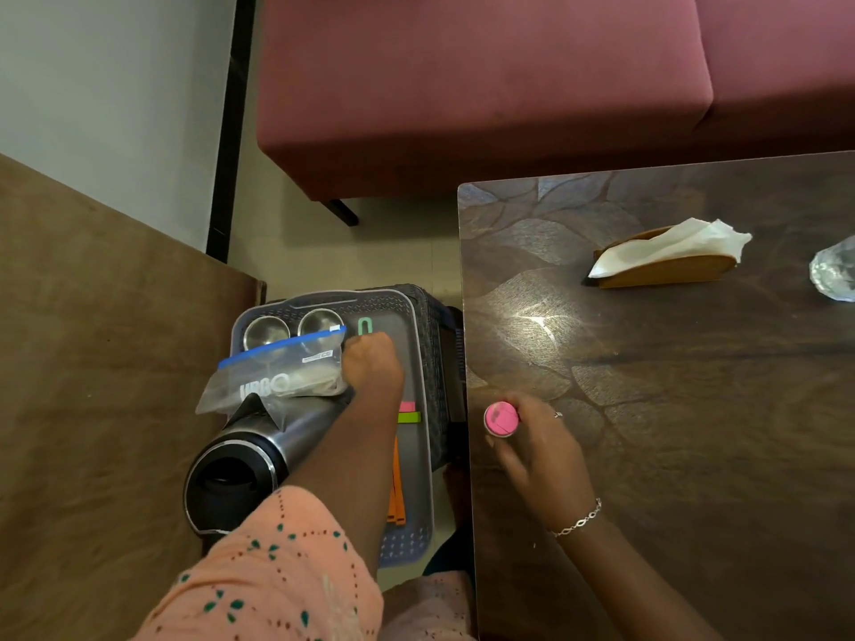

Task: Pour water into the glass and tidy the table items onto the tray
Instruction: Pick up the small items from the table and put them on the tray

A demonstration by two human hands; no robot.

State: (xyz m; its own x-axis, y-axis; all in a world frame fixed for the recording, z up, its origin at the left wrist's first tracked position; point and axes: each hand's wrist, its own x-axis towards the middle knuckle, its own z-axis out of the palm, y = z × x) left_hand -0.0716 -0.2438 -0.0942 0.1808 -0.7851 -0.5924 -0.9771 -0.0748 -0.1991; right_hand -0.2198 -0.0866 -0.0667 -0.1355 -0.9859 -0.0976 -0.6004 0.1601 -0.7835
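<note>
- Left hand (372,363)?
- Yours is curled tight on the right edge of the zip bag (277,377), over the tray (423,353). The flask (259,448) lies on the tray too.
- Right hand (536,439)?
- You grip a pink-capped container (502,418) at the left edge of the table (671,409). The glass (835,272) is far right on the table, well apart.

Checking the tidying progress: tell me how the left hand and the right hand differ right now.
The left hand is over the grey tray, the right hand at the table edge. The left hand grips a zip bag; the right hand holds a pink-capped container. Only the right hand shows a ring and bracelet. Both are curled round something.
</note>
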